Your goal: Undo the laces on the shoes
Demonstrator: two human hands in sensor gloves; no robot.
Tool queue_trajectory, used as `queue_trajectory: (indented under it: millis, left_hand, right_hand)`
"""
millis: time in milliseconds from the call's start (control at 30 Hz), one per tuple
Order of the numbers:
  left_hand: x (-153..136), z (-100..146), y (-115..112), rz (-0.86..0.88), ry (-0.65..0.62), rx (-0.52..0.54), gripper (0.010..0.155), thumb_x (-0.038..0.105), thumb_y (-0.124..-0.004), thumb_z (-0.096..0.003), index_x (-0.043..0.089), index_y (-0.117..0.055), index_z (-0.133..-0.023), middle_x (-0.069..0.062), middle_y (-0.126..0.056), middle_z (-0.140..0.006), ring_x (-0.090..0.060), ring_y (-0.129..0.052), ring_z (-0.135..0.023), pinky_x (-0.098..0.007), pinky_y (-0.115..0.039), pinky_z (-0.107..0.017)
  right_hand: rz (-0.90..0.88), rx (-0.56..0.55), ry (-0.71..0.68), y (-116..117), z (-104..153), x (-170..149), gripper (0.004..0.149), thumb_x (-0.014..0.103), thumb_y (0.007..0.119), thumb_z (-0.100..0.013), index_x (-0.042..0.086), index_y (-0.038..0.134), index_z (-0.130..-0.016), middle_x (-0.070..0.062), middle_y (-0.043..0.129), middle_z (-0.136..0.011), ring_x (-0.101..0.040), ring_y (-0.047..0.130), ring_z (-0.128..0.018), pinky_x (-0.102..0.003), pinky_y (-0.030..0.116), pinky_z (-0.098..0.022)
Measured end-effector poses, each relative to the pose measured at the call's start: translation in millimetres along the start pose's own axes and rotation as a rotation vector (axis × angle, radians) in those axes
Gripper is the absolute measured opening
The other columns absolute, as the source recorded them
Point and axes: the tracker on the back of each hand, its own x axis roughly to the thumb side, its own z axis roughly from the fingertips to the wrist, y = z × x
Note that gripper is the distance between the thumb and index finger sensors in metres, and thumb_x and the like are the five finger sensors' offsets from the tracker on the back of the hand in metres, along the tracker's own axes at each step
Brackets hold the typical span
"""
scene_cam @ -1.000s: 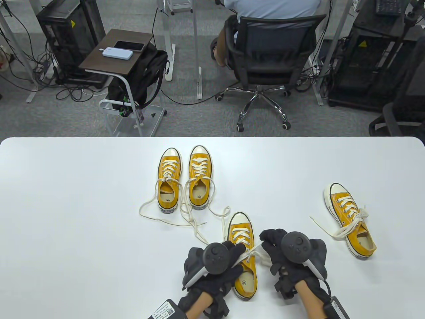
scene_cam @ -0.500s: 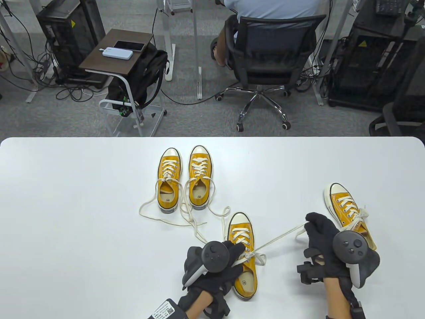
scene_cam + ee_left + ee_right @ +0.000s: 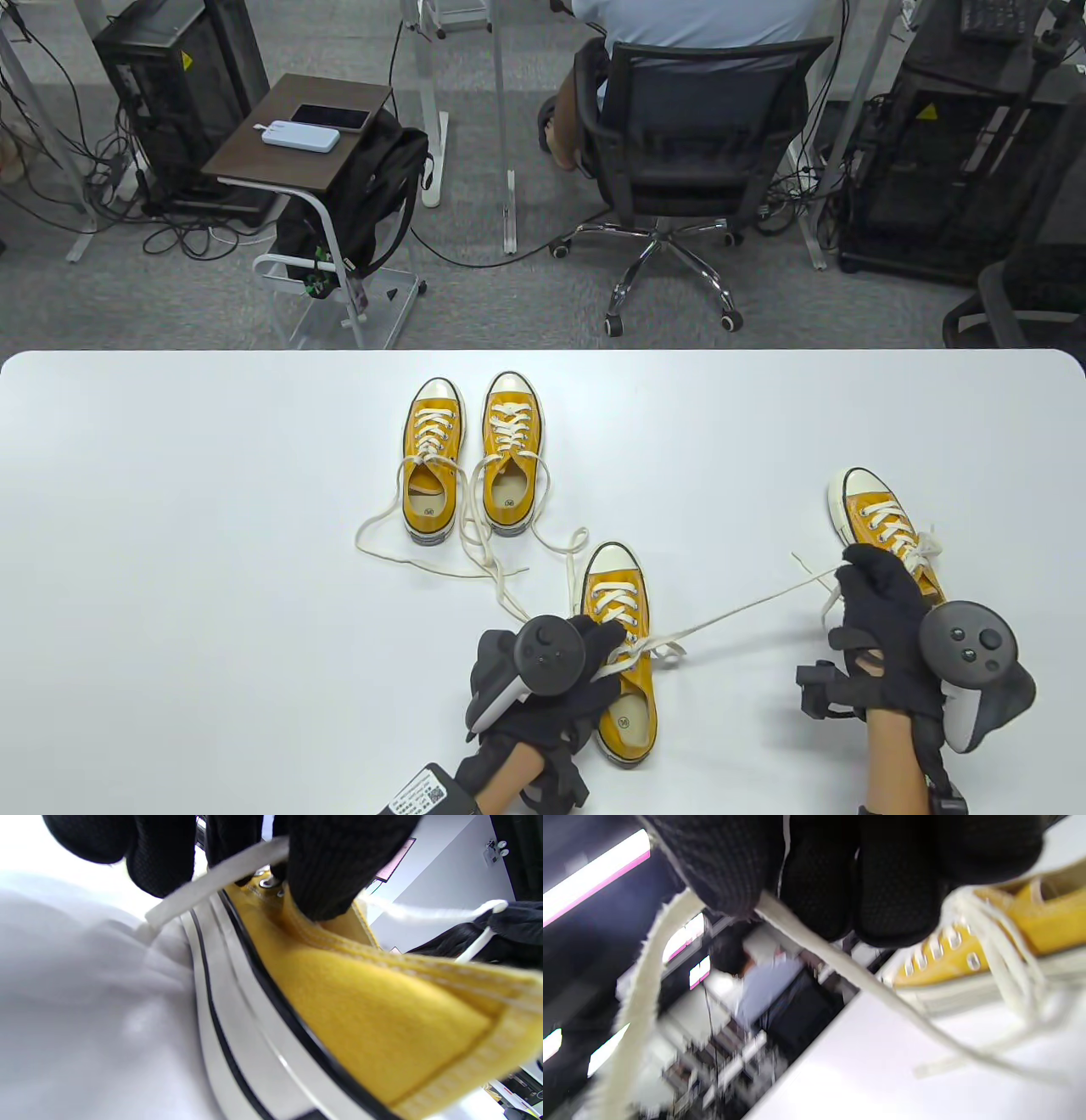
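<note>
A yellow sneaker [image 3: 624,679] with a white toe cap stands at the table's front middle. My left hand [image 3: 594,649] presses on its upper by the eyelets and holds it down; the left wrist view shows my fingers [image 3: 335,870] on the yellow canvas [image 3: 382,1018]. My right hand [image 3: 865,586] pinches one end of this shoe's white lace [image 3: 738,613] and holds it stretched out to the right. The right wrist view shows the lace [image 3: 840,963] running out from my fingers [image 3: 814,878]. A second yellow sneaker [image 3: 882,526], its bow still tied, lies at the right, partly behind my right hand.
Two more yellow sneakers [image 3: 473,458] stand side by side at the table's middle, their laces [image 3: 475,543] loose and spread over the white table [image 3: 170,552]. Beyond the far edge are an office chair [image 3: 687,144] with a seated person and a side table [image 3: 297,127].
My right hand has pulled the lace end from beside the front sneaker far out to the right, in front of the right sneaker. The bow has come undone. My left hand has stayed.
</note>
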Motion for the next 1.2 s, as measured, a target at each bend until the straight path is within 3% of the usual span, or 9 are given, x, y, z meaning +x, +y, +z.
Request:
queue_trajectory:
  millis: [100, 300, 533, 767, 833, 900, 967, 1067, 1200]
  left_hand:
    - [0.3, -0.2, -0.2, 0.002, 0.0, 0.0, 0.063, 0.043, -0.08, -0.0476, 0.036, -0.059, -0.107, -0.009, -0.06, -0.112, -0.045, -0.077, -0.09, -0.058, -0.071, -0.06]
    - [0.2, -0.1, -0.2, -0.002, -0.001, 0.001, 0.063, 0.043, -0.08, -0.0475, 0.036, -0.059, -0.107, -0.009, -0.06, -0.112, -0.045, -0.077, -0.09, -0.058, -0.071, -0.06]
    - [-0.1, 0.3, -0.5, -0.005, -0.006, 0.003, 0.063, 0.044, -0.079, -0.0476, 0.036, -0.059, -0.107, -0.009, -0.06, -0.113, -0.046, -0.077, -0.09, -0.058, -0.071, -0.06]
    - [-1.1, -0.2, 0.8, 0.008, -0.009, 0.0, 0.063, 0.046, -0.079, -0.0474, 0.035, -0.06, -0.107, -0.009, -0.062, -0.112, -0.046, -0.077, -0.09, -0.058, -0.071, -0.06]
    - [-1.6, -0.2, 1.4, 0.016, -0.016, 0.01, 0.064, 0.046, -0.08, -0.0468, 0.035, -0.062, -0.107, -0.009, -0.063, -0.112, -0.046, -0.078, -0.089, -0.058, -0.072, -0.06]
    - [-2.1, -0.4, 1.5, 0.021, -0.011, 0.004, 0.065, 0.046, -0.08, -0.0467, 0.035, -0.06, -0.107, -0.009, -0.063, -0.112, -0.046, -0.078, -0.089, -0.058, -0.072, -0.06]
    - [-2.0, 0.1, 2.4, 0.029, -0.019, 0.024, 0.068, 0.047, -0.081, -0.0457, 0.032, -0.059, -0.108, -0.01, -0.066, -0.111, -0.045, -0.08, -0.088, -0.058, -0.073, -0.059]
    - [-2.4, 1.1, 4.7, 0.05, 0.0, 0.025, 0.074, 0.049, -0.082, -0.0451, 0.023, -0.053, -0.109, -0.014, -0.067, -0.108, -0.045, -0.081, -0.088, -0.058, -0.074, -0.058]
    - [-2.8, 3.9, 9.9, 0.051, 0.009, 0.083, 0.059, 0.048, -0.084, -0.0433, 0.024, -0.072, -0.095, -0.013, -0.08, -0.1, -0.044, -0.088, -0.083, -0.058, -0.077, -0.055]
  right_hand:
    - [0.147, 0.22, -0.021, 23.1, -0.3, 5.5, 0.036, 0.033, 0.091, -0.041, 0.025, 0.089, -0.076, -0.016, 0.096, -0.07, -0.04, 0.096, -0.05, -0.055, 0.078, -0.038]
    - [0.34, 0.426, -0.042, 67.1, 6.2, 13.9, 0.036, 0.031, 0.092, -0.04, 0.022, 0.091, -0.075, -0.017, 0.096, -0.069, -0.041, 0.096, -0.051, -0.056, 0.078, -0.038]
    - [0.444, 0.504, -0.015, 90.4, 7.8, 9.9, 0.04, 0.027, 0.089, -0.042, 0.017, 0.089, -0.081, -0.019, 0.095, -0.075, -0.042, 0.096, -0.054, -0.057, 0.077, -0.04]
    - [0.415, 0.37, -0.09, 74.6, 15.9, 27.3, 0.048, 0.034, 0.087, -0.043, 0.016, 0.083, -0.087, -0.023, 0.09, -0.082, -0.044, 0.093, -0.059, -0.058, 0.076, -0.042]
    - [0.405, 0.344, -0.147, 70.4, 21.5, 36.7, 0.039, 0.036, 0.087, -0.043, 0.019, 0.087, -0.078, -0.019, 0.093, -0.076, -0.042, 0.096, -0.055, -0.056, 0.078, -0.04]
    - [0.349, 0.426, -0.202, 72.5, 28.5, 45.2, 0.037, 0.039, 0.086, -0.042, 0.019, 0.089, -0.074, -0.017, 0.097, -0.068, -0.041, 0.098, -0.049, -0.055, 0.079, -0.036]
    - [0.312, 0.587, -0.241, 81.7, 38.8, 52.9, 0.037, 0.042, 0.085, -0.043, 0.018, 0.092, -0.071, -0.017, 0.1, -0.063, -0.041, 0.099, -0.045, -0.055, 0.08, -0.033]
    - [0.39, 0.704, -0.326, 102.7, 57.4, 65.0, 0.038, 0.047, 0.084, -0.043, 0.02, 0.094, -0.067, -0.014, 0.102, -0.058, -0.039, 0.1, -0.042, -0.054, 0.081, -0.032]
    - [0.526, 0.808, -0.375, 131.9, 77.5, 72.7, 0.042, 0.054, 0.083, -0.041, 0.021, 0.094, -0.065, -0.013, 0.102, -0.056, -0.038, 0.101, -0.041, -0.053, 0.081, -0.031]
